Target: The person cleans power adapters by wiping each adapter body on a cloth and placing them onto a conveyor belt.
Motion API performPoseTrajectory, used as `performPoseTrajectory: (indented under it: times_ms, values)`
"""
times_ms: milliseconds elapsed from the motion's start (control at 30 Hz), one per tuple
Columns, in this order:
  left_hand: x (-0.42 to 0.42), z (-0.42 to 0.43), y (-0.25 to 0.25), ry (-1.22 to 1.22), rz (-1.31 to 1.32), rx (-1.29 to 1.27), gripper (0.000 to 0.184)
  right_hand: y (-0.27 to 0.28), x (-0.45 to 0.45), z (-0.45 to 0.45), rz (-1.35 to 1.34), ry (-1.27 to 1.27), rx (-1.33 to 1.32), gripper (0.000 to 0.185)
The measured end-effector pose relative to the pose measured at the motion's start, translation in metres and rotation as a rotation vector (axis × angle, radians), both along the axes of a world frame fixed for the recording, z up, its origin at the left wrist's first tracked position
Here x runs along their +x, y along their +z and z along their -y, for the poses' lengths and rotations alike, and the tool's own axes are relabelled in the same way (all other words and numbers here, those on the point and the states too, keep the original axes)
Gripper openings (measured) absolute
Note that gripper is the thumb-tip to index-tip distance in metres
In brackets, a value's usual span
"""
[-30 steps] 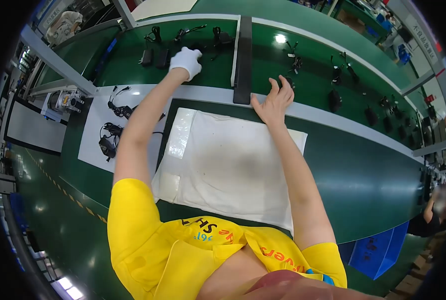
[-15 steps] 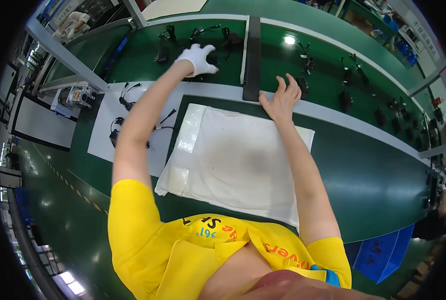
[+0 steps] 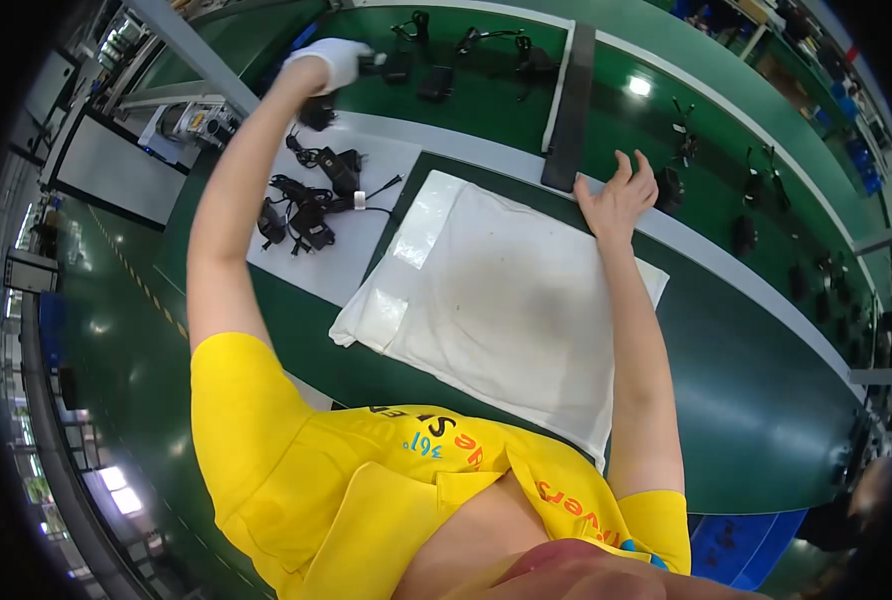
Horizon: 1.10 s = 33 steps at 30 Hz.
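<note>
My left hand [image 3: 336, 66], in a white glove, is over the far left of the green belt. Its fingers are blurred and partly hidden, with something dark at the fingertips, so I cannot tell whether it grips anything. A black power adapter [image 3: 317, 113] is just below that wrist, and another black adapter [image 3: 397, 67] lies to its right. Bare, with fingers spread and slightly curled, my right hand [image 3: 620, 199] is open at the white rail [image 3: 706, 246]. It is beside a black adapter [image 3: 670, 188] and touches no visible object firmly.
Black adapters with cords [image 3: 311, 215] lie bunched on a white sheet [image 3: 341, 265] at left. A white cloth-covered pad [image 3: 506, 300] lies before me. A dark bar [image 3: 570, 110] crosses the belt. Several adapters line its right side. A blue bin [image 3: 751, 545] stands lower right.
My left hand has moved left along the belt, away from the adapters it was over. The view has shifted, showing more of the bunched adapters. My right hand stays spread at the rail.
</note>
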<state>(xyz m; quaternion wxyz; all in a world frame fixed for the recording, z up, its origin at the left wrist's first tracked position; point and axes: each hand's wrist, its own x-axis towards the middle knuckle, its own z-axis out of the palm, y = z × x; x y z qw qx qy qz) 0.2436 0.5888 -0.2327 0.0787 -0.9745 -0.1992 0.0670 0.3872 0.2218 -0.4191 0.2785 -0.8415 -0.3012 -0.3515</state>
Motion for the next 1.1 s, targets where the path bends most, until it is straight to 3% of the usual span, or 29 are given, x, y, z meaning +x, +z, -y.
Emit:
performPoseTrajectory:
  times_ms: [67,133,167,200,267,333,467,567,600,667,700,733,800,867,933,1000,1033,1067,1100]
  values:
    - [-0.017,-0.068,-0.009,0.113,-0.412,0.08,0.038,0.0,-0.001,-0.004,-0.005,-0.006,-0.01,0.065]
    - [-0.041,-0.03,0.015,0.433,-0.738,0.05,0.051,-0.001,0.0,-0.005,0.009,-0.008,-0.017,0.064]
    - [-0.054,-0.025,0.014,0.394,-0.541,-0.088,0.068,0.0,-0.001,-0.007,0.011,-0.014,-0.014,0.064]
    - [-0.051,-0.015,0.011,0.162,-0.429,0.107,0.071,0.0,-0.001,-0.007,0.012,-0.015,-0.019,0.064]
    - [-0.026,0.001,-0.008,0.001,-0.157,0.053,0.071,-0.001,-0.001,-0.008,0.017,-0.02,-0.031,0.064]
    - [0.016,0.028,-0.027,-0.144,-0.071,-0.107,0.065,-0.001,-0.001,-0.007,0.011,-0.014,-0.022,0.064]
    - [0.11,0.074,-0.082,-0.285,0.194,-0.204,0.064,-0.003,0.001,-0.009,-0.002,-0.007,-0.013,0.064]
    - [0.186,0.076,-0.146,-0.202,0.493,-0.306,0.068,-0.004,0.001,-0.011,-0.017,-0.015,-0.008,0.063]
    - [0.194,0.083,-0.148,-0.213,0.494,-0.312,0.068,-0.006,0.003,-0.012,-0.024,-0.003,0.003,0.062]
    - [0.203,0.095,-0.153,0.122,0.424,-0.588,0.064,-0.008,0.005,-0.012,-0.033,-0.006,0.003,0.062]
    - [0.2,0.096,-0.157,0.042,0.455,-0.528,0.052,-0.009,0.005,-0.012,-0.033,-0.004,0.006,0.062]
    - [0.199,0.092,-0.157,0.037,0.448,-0.527,0.052,-0.011,0.006,-0.013,-0.035,0.0,0.012,0.062]
    - [0.187,0.077,-0.148,-0.237,0.433,-0.112,0.043,-0.014,0.007,-0.016,-0.05,0.015,0.033,0.06]
    - [0.18,0.057,-0.125,-0.305,0.823,-0.429,0.042,-0.014,0.007,-0.017,-0.035,0.042,0.038,0.055]
    - [0.144,0.078,-0.056,-0.113,0.798,-0.877,0.042,-0.007,0.002,-0.023,-0.011,0.04,0.047,0.053]
    - [0.135,0.068,-0.026,-0.299,0.808,-1.081,0.045,0.009,-0.011,-0.042,-0.557,0.418,0.207,0.056]
    - [0.118,0.078,-0.006,-0.39,0.758,-1.071,0.032,0.02,-0.022,-0.052,-0.91,0.551,0.393,0.061]
    - [0.084,0.111,0.032,-0.255,0.62,-1.056,0.036,0.048,-0.046,-0.066,-1.424,0.725,0.727,0.07]
    - [0.05,0.138,0.052,-0.278,0.505,-1.004,0.036,0.084,-0.07,-0.065,-1.844,0.849,0.93,0.078]
